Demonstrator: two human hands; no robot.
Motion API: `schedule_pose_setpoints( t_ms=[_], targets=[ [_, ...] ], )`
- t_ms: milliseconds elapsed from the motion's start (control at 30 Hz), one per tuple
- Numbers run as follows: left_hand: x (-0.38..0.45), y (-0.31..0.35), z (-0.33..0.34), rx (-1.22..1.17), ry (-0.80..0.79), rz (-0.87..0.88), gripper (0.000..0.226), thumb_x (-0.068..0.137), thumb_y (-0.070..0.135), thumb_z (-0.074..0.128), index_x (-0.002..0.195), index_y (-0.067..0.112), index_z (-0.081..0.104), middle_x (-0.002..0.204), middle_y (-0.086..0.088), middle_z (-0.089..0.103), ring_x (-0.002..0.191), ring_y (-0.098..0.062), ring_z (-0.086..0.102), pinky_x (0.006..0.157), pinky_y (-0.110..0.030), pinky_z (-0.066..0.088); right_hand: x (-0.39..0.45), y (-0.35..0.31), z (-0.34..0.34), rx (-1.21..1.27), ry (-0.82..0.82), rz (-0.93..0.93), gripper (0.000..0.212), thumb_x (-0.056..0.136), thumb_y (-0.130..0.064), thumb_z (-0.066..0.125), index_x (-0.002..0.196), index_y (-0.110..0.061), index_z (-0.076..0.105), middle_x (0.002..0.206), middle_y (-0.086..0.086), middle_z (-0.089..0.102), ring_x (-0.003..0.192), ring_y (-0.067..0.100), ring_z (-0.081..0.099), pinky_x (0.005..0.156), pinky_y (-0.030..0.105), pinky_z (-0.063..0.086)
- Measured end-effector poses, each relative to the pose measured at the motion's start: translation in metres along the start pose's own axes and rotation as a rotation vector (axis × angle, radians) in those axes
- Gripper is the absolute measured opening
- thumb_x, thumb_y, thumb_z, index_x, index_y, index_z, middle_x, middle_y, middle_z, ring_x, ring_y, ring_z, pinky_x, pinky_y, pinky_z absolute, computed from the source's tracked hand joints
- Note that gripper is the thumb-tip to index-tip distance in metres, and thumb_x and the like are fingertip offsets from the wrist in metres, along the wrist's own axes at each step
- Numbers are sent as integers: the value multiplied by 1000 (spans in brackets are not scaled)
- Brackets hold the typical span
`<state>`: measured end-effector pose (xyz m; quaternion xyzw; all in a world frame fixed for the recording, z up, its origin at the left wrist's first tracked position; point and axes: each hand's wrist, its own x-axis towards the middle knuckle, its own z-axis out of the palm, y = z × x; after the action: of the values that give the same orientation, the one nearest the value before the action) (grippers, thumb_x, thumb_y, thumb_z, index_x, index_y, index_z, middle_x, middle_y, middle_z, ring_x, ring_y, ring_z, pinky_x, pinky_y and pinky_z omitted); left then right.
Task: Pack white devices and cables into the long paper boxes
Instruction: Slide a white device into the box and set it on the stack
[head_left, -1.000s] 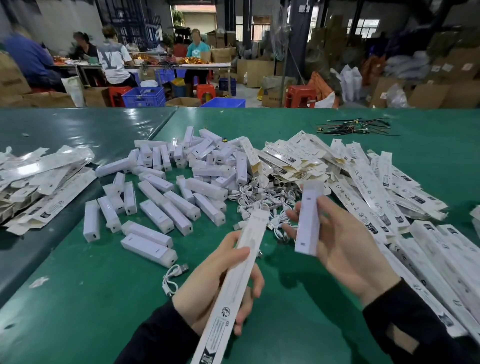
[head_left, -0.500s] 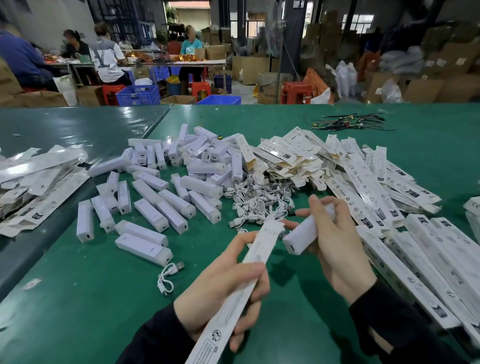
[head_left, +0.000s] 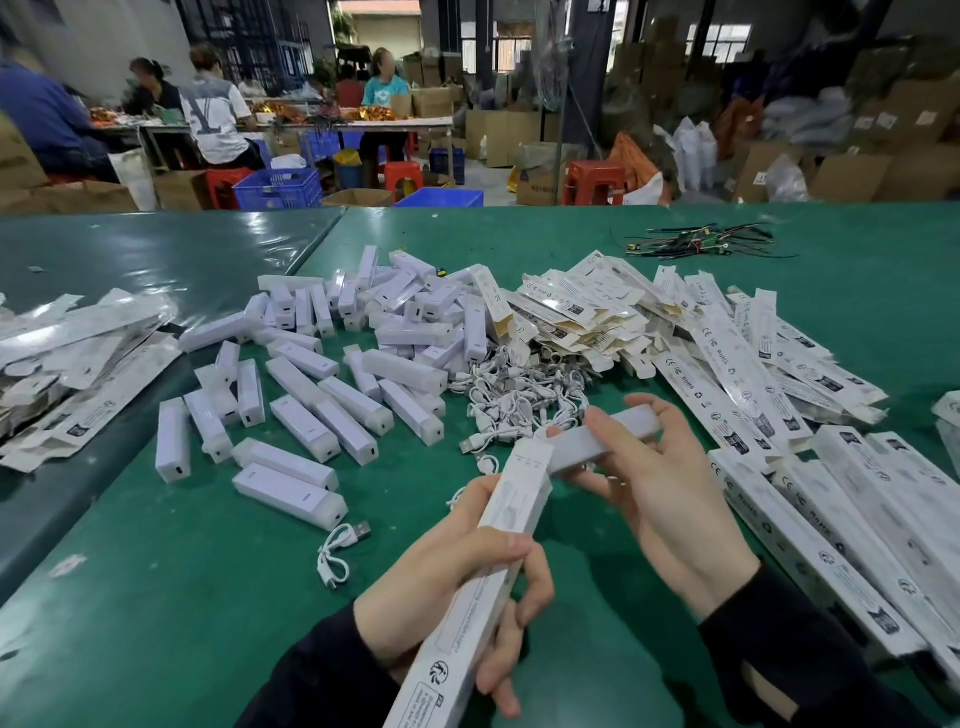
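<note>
The person's left hand (head_left: 447, 587) is curled round a long paper box (head_left: 488, 566), its grip clamped on the middle of the box, which slants up and away from the body with its far end open. The right hand (head_left: 660, 488) pinches a white device (head_left: 597, 441) between thumb and fingers, and the near end of that device sits right at the mouth of the box, touching it; I cannot tell how far in it has gone. Both are held above the green tabletop (head_left: 208, 597). On the tabletop to the left lies a scatter of more white devices (head_left: 332, 415), behind the hands a tangle of white cables (head_left: 519, 405), and one loose cable (head_left: 337, 551) lies near the left wrist. Flat unfilled boxes (head_left: 597, 317) are heaped further back, with more boxes (head_left: 831, 525) lying in rows on the right.
</note>
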<state>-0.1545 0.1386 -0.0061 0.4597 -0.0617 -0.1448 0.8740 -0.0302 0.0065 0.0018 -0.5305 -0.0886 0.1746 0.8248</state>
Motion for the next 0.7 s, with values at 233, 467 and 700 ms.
schedule_pose_setpoints(
  t_ms=[233,467,700],
  targets=[
    [2,1,2,44,57,-12,46,87,13,49,126,22,27,71,-17,46,33,-20,52,40,-36,55,-6,-1,2,-120,-67,-26,29,87,-11,69,110,-16,52,95,15,60,79,21,71,55,23,56],
    [1,0,-1,25,59,-43,51,85,10,50,127,21,22,75,-15,48,31,-19,50,37,-35,54,-8,-8,3,-296,-177,1,22,98,-19,54,109,-31,69,86,15,64,67,10,63,51,22,52],
    [4,-3,-4,39,57,-37,55,85,8,49,128,17,15,75,-17,48,31,-19,50,36,-35,53,-12,5,7,-376,-247,78,16,92,-31,60,106,-24,57,76,-2,70,67,10,63,57,25,51]
  ],
)
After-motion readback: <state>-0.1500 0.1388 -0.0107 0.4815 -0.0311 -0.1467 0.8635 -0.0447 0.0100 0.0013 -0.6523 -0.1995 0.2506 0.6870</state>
